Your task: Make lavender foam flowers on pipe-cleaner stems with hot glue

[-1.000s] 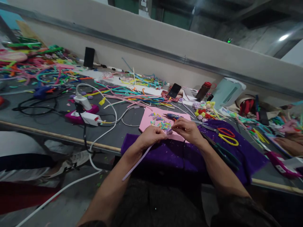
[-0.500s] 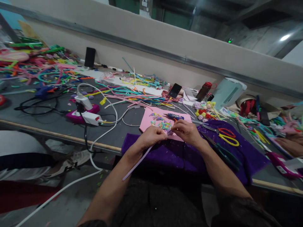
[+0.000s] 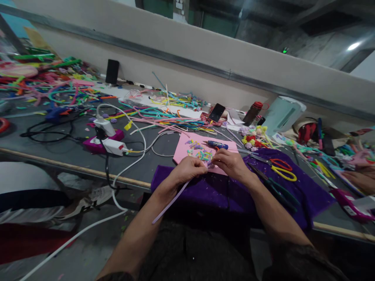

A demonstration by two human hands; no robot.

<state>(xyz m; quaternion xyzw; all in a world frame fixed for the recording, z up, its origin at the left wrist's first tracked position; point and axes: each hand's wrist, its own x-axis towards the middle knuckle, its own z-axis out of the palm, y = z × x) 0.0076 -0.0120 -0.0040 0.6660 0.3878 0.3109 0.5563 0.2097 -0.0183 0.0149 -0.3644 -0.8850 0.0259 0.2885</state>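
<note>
Under both hands lies the grey worktop (image 3: pixel 58 154), and on it, beneath the wrists, a purple cloth (image 3: pixel 211 191); a pink sheet (image 3: pixel 181 150) lies just beyond the fingertips. Right of the fingers rest scissors (image 3: pixel 283 171) with red and yellow handles, and just past the fingers, on the sheet, a glue gun (image 3: pixel 215 145). Well left of them sits a power strip (image 3: pixel 102 144) with white plugs and cables.

The left hand (image 3: pixel 187 171) is closed, fingers pinched on a pale lilac stem (image 3: pixel 171 201) that trails back toward the body. The right hand (image 3: pixel 231 164) meets it, fingers shut on the stem's small curled end (too small to make out its shape). Both grips sit just above the near edge of the sheet.

Risks, as I judge them: the curl could spring open if either pinch eases, since the stem looks springy; the long free tail might snag on the cloth and tug the work askew; the glue gun, so near the right fingers, could burn a knuckle if it is hot.

No brand, label or writing can be read anywhere.
</note>
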